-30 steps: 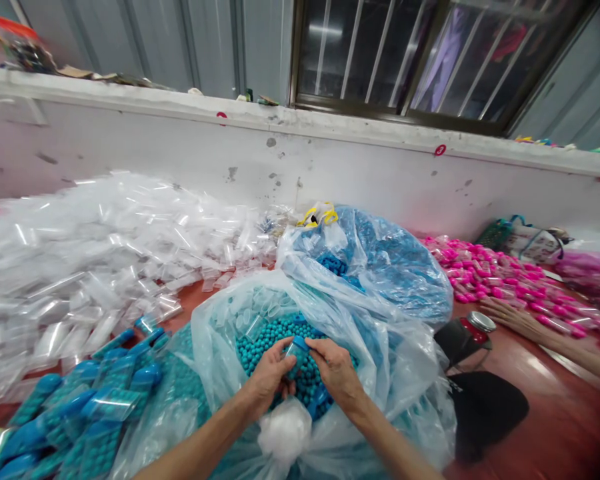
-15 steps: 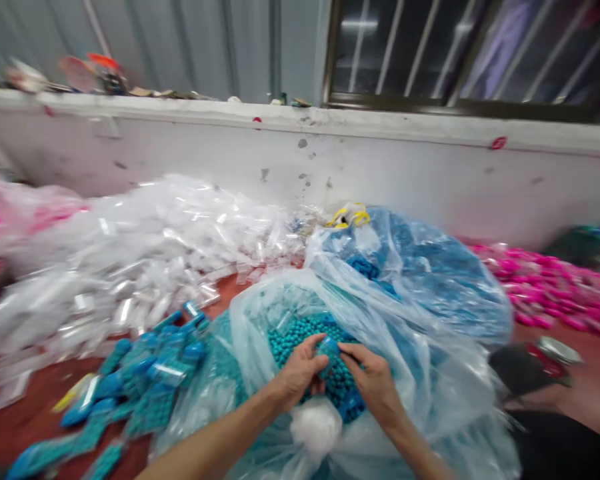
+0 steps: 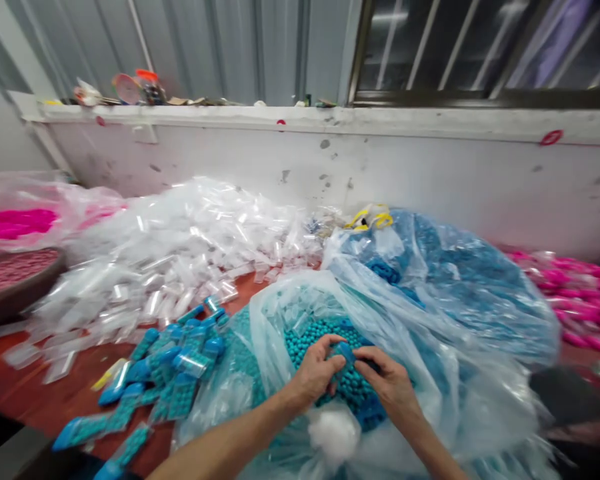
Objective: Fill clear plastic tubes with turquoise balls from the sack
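My left hand (image 3: 316,373) is closed around a small clear tube with a blue cap (image 3: 344,352), held over an open plastic bag (image 3: 266,327) of teal beads (image 3: 305,341). From the other side, my right hand (image 3: 393,387) pinches at the tube's capped end with thumb and forefinger; its other fingers are curled. Part of the tube is hidden by my fingers. Just below my hands, a white knotted bunch of plastic (image 3: 334,433) rests on the bag. To the left lie several bead-filled tubes with blue caps (image 3: 190,363) in a loose pile.
A large heap of clear empty tubes (image 3: 180,247) covers the red table (image 3: 25,400) at the back left. Behind my hands is a bag of blue pieces (image 3: 455,267). Pink pieces (image 3: 580,287) lie at right, and a brown basin (image 3: 20,280) stands at left.
The view has swung left, so the scene sits further right and the basin shows more. Both hands stay at the tube, which is tilted slightly differently.
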Tool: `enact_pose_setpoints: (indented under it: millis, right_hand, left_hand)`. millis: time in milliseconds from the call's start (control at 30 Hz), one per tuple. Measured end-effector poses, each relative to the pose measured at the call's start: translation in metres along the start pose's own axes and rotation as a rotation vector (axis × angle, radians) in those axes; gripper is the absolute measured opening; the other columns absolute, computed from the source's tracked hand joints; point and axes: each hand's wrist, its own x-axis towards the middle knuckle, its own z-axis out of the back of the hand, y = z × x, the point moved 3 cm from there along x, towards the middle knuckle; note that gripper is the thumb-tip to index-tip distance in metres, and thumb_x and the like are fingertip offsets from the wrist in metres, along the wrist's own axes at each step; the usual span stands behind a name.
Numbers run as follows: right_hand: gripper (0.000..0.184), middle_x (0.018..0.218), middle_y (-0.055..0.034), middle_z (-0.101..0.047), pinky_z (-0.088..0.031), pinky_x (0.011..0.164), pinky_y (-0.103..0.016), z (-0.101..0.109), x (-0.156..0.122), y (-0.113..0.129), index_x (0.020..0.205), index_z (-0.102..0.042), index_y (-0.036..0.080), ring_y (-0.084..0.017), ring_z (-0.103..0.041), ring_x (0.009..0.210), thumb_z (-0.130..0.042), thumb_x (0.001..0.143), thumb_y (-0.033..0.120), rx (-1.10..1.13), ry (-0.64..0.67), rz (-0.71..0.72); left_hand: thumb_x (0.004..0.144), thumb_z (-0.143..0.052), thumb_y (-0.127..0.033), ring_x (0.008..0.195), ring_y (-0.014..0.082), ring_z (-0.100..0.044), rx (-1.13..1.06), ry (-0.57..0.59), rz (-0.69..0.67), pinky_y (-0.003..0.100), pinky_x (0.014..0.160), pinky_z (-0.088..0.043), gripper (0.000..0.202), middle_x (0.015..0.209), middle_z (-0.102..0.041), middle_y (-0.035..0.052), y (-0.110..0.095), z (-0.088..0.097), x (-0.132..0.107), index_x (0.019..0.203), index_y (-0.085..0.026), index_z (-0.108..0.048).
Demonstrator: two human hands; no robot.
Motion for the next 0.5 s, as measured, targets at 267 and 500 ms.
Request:
enact_pose_setpoints:
  millis: [267,500]
  right_hand:
    - [0.041,0.07,0.0012,-0.057,-0.047,0.042,-0.027,-0.005,0.01,0.001,0.093,-0.051,0.018,-0.016,-0.057,0.056,-0.064,0.057,0.033,0.432,-0.083,-0.459]
    - [0.051,0.092,-0.0035,-0.06,-0.047,0.074,-0.032,-0.014,-0.003,0.026,0.119,-0.045,0.018,-0.02,-0.057,0.084,-0.055,0.071,0.031,-0.014,0.264,-0.206]
  left_hand:
    - [0.074,-0.05,-0.037,0.03,0.0047,-0.04,0.148,0.12,0.01,0.017,0.031,-0.027,0.035,0.055,-0.043,-0.01,-0.007,0.0,0.0,0.102,-0.02,-0.038]
    - [0.076,-0.049,-0.032,0.043,0.0073,-0.048,0.239,0.034,-0.063,0.02,0.043,-0.039,0.052,0.069,-0.052,-0.0048,-0.002,0.0,0.001,0.124,-0.021,-0.033]
